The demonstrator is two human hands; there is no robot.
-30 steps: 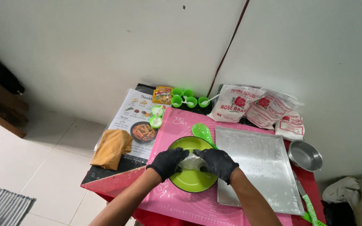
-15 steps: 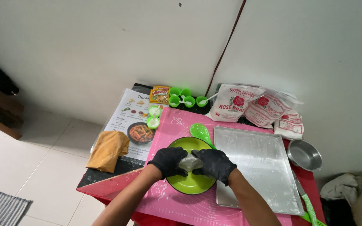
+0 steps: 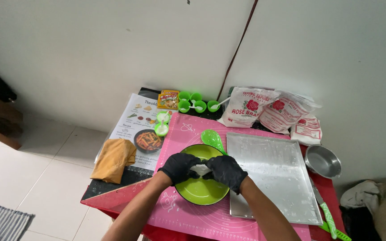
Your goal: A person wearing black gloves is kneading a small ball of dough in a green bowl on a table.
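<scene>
Low in the frame's centre: left hand and right hand, both black-gloved, closed around a lump of white dough above a green bowl on a pink mat; metal tray just right.

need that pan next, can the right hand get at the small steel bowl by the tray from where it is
Probably yes. The right hand is busy gripping the white dough over the green bowl, but only the flat metal tray lies between it and the small steel bowl, with nothing tall in the way.
</scene>
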